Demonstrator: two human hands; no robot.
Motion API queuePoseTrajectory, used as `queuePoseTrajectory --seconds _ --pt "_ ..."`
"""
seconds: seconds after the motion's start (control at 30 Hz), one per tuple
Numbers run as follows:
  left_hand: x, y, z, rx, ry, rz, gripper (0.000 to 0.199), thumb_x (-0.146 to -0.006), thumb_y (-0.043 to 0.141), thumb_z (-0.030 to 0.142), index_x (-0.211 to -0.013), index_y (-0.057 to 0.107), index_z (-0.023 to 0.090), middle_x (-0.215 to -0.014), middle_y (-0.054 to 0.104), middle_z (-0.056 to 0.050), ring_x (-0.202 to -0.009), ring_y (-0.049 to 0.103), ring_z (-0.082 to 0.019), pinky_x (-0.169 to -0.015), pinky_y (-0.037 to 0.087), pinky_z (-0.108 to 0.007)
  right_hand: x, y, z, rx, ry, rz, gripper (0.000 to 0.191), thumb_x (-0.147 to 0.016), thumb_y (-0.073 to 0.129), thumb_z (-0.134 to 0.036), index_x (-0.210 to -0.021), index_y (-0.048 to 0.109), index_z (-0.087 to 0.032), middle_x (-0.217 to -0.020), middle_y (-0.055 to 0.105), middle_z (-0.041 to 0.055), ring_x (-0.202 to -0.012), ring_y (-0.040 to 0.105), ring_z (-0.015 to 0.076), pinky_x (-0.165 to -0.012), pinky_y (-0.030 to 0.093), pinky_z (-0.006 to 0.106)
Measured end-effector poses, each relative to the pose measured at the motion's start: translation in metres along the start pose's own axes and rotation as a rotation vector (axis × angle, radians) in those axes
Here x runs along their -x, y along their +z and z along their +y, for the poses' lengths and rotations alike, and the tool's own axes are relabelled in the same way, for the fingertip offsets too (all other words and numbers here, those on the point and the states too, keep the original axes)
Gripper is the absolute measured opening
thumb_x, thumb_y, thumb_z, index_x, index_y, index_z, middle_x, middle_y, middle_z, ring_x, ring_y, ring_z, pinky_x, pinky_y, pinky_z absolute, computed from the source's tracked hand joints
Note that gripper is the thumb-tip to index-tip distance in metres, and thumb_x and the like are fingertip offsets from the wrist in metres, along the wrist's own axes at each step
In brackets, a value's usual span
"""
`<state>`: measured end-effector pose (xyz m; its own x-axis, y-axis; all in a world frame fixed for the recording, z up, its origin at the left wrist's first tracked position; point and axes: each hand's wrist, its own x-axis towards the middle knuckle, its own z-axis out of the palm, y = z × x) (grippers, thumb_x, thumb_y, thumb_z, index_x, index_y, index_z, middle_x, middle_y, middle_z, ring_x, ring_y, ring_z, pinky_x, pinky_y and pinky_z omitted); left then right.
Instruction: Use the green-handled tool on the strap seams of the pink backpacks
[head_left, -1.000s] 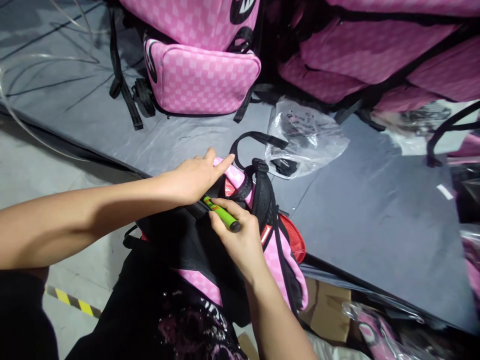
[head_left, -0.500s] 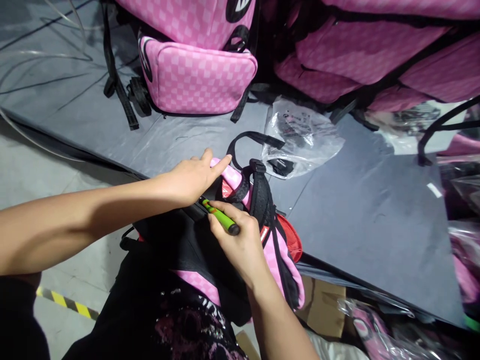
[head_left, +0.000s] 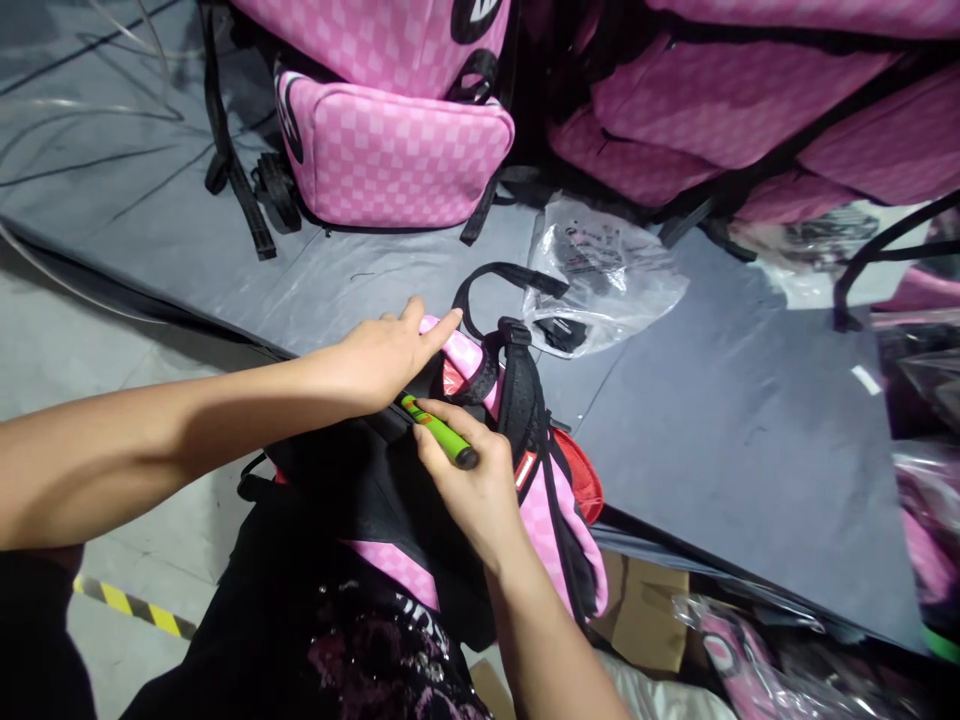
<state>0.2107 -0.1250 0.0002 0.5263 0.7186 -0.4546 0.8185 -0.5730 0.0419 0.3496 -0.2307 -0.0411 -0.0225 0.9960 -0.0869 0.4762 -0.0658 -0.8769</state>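
A black and pink checkered backpack (head_left: 551,520) leans at the table's front edge against my body, its black padded strap (head_left: 521,395) on the right side. At the bag's upper edge, my left hand (head_left: 386,360) grips the pink fabric, with some fingers hidden behind it. My right hand (head_left: 476,480) pinches a green marker pen (head_left: 442,432) with a black end. The pen's far tip points at the black panel just below my left hand and is hidden there.
On the grey table (head_left: 735,430) lies a clear plastic bag (head_left: 600,275) with black parts inside. A pink checkered backpack (head_left: 405,155) stands behind, and more pink bags (head_left: 750,100) are piled at the back right. Below the edge are a cardboard box (head_left: 649,610) and plastic-wrapped pink items (head_left: 739,650).
Almost nothing differs. My right hand and the pen have shifted very slightly left, and the backpack's right side has moved a little with them. My left hand keeps its place.
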Motion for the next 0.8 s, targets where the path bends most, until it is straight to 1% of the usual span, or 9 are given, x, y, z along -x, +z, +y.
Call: queuePoseTrajectory --seconds 0.1,0.23,0.33,0.43,0.5,0.6,0.73,0.8 --pt "0.0000 0.0004 0.0001 -0.008 -0.003 0.006 0.095 -0.081 0.045 -0.002 -0.159 -0.002 0.023 -0.154 0.027 -0.024 -0.115 0.060 -0.031 -0.086 0.054 -0.039 0.0006 0.0002 0.0008 0.012 -0.012 -0.018 0.023 -0.086 0.064 -0.023 -0.106 0.074 -0.023 -0.105 0.077 0.0026 -0.095 0.073 0.0218 -0.097 0.054 0.037" --pt "0.0001 0.0000 0.0005 -0.016 -0.001 0.005 0.094 -0.081 0.044 -0.002 -0.159 -0.002 0.023 -0.154 0.028 -0.024 -0.113 0.061 -0.030 -0.086 0.054 -0.038 0.0011 -0.0011 0.0014 0.053 -0.034 0.007 0.023 -0.086 0.064 -0.022 -0.107 0.074 -0.024 -0.106 0.077 0.0025 -0.096 0.073 0.0223 -0.098 0.054 0.039" --pt "-0.0001 -0.0007 0.0009 -0.014 0.001 0.004 0.096 -0.080 0.047 -0.001 -0.159 -0.002 0.023 -0.154 0.027 -0.024 -0.113 0.062 -0.031 -0.086 0.054 -0.038 0.0013 -0.0022 0.0016 0.074 -0.053 0.010 0.023 -0.086 0.065 -0.022 -0.106 0.074 -0.023 -0.105 0.077 0.0029 -0.096 0.073 0.0222 -0.097 0.054 0.039" --pt "-0.0001 -0.0011 0.0015 -0.015 -0.013 -0.003 0.096 -0.080 0.047 -0.003 -0.159 -0.002 0.024 -0.155 0.025 -0.024 -0.117 0.060 -0.031 -0.087 0.054 -0.038 0.0011 -0.0025 0.0019 0.071 -0.051 0.011 0.023 -0.086 0.064 -0.022 -0.106 0.074 -0.023 -0.105 0.077 0.0028 -0.094 0.073 0.0219 -0.095 0.055 0.038" --pt "0.0002 -0.0012 0.0019 -0.008 -0.021 -0.002 0.094 -0.082 0.045 -0.002 -0.159 -0.002 0.025 -0.156 0.025 -0.024 -0.119 0.059 -0.031 -0.088 0.053 -0.038 0.0008 -0.0022 0.0022 0.062 -0.039 -0.017 0.022 -0.086 0.064 -0.023 -0.105 0.074 -0.024 -0.104 0.077 0.0023 -0.093 0.073 0.0218 -0.095 0.055 0.038" --pt "0.0003 -0.0008 0.0021 0.002 -0.015 -0.003 0.092 -0.083 0.044 -0.001 -0.159 -0.002 0.024 -0.156 0.023 -0.025 -0.120 0.059 -0.032 -0.089 0.053 -0.040 0.0000 -0.0009 0.0029 0.047 -0.039 0.015 0.022 -0.086 0.064 -0.023 -0.106 0.074 -0.024 -0.105 0.077 0.0020 -0.094 0.073 0.0219 -0.096 0.055 0.037" --pt "-0.0004 0.0014 0.0013 -0.010 0.005 0.014 0.093 -0.082 0.044 -0.002 -0.159 -0.002 0.021 -0.157 0.021 -0.027 -0.121 0.058 -0.035 -0.089 0.054 -0.042 -0.0005 -0.0002 0.0030 0.044 -0.037 -0.027 0.022 -0.086 0.064 -0.022 -0.106 0.074 -0.023 -0.104 0.077 0.0025 -0.093 0.073 0.0216 -0.094 0.056 0.037" --pt "-0.0006 0.0025 0.0012 -0.015 0.011 0.027 0.090 -0.083 0.042 -0.002 -0.159 -0.001 0.021 -0.156 0.022 -0.028 -0.120 0.059 -0.035 -0.087 0.055 -0.042 -0.0001 -0.0006 0.0027 0.062 -0.046 -0.010 0.023 -0.086 0.064 -0.022 -0.107 0.074 -0.023 -0.105 0.077 0.0029 -0.095 0.073 0.0220 -0.096 0.055 0.038"
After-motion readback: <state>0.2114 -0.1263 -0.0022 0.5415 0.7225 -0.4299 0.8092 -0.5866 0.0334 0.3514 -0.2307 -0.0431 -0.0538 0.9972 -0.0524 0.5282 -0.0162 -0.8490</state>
